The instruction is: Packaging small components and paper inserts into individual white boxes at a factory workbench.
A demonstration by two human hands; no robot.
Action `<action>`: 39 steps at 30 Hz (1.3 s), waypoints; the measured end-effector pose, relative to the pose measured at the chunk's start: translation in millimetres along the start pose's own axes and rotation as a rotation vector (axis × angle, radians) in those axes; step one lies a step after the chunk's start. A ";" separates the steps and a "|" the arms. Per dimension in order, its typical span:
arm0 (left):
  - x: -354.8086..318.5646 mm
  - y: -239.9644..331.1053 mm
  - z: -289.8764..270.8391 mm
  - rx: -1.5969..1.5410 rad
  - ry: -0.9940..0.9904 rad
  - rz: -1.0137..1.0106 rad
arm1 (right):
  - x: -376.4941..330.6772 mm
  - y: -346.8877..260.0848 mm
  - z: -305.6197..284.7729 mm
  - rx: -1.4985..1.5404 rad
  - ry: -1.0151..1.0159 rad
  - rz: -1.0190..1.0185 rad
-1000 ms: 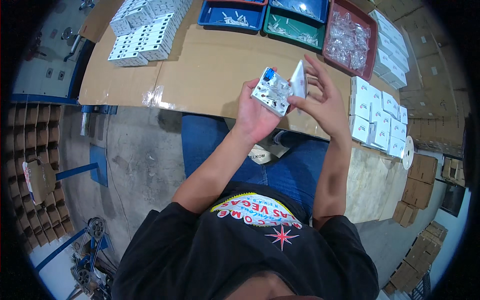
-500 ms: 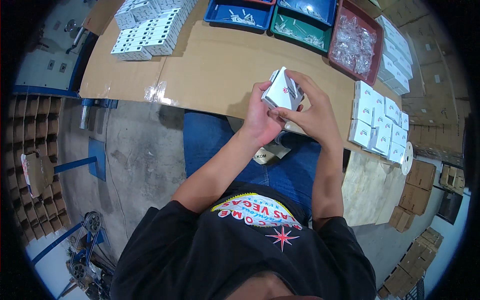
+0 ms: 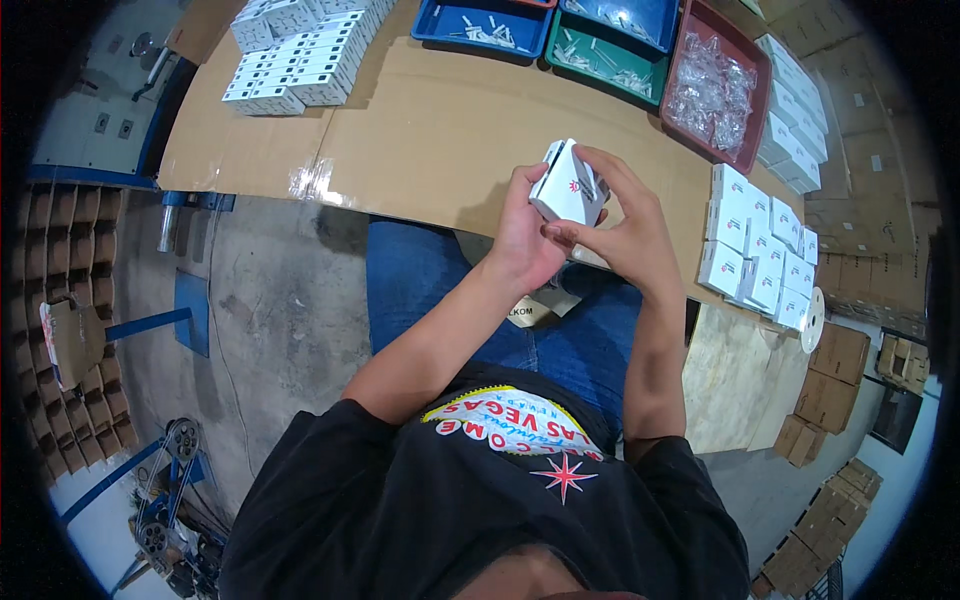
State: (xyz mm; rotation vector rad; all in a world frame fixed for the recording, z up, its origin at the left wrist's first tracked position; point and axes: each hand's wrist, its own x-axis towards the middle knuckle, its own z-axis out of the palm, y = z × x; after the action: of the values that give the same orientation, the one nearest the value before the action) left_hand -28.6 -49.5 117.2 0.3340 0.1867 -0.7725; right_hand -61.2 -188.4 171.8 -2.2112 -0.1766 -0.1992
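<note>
A small white carton [image 3: 563,195] with a red mark is held between both hands above the near edge of the cardboard-covered table. My left hand [image 3: 522,230] wraps its left side and underside. On the right side, my right hand [image 3: 628,217] grips it, fingers over the top edge and thumb along the lower edge. The carton is tilted, and a dark gap shows along its upper left edge. The fingers of both hands behind the carton are partly hidden.
Stacked small white boxes [image 3: 300,75] stand at the far left of the table [image 3: 420,130]; more white boxes [image 3: 760,245] are piled at the right. Blue [image 3: 435,38], green [image 3: 655,93] and red [image 3: 745,150] trays at the back hold white parts and clear plastic bags.
Both hands keep their hold on the carton. It sits very slightly lower and to the right in the picture; otherwise little differs.
</note>
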 end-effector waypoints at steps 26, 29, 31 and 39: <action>4.5 -10.4 -5.8 0.020 -0.020 -0.001 | -5.1 3.8 -6.4 0.027 -0.010 0.005; 1.5 -8.9 -3.4 0.010 0.002 -0.012 | -4.8 4.3 -6.0 0.040 -0.025 0.023; 2.3 -9.3 -4.4 -0.011 0.019 -0.021 | -5.6 5.2 -5.8 0.036 -0.024 0.011; 2.7 -9.6 -4.1 -0.041 -0.026 -0.003 | -6.9 10.4 -4.9 0.036 -0.021 -0.010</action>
State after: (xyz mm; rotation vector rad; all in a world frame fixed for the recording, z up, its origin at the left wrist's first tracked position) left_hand -33.6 -56.2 110.4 0.2849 0.1783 -0.7743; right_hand -66.3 -198.9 165.3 -2.1779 -0.2018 -0.1769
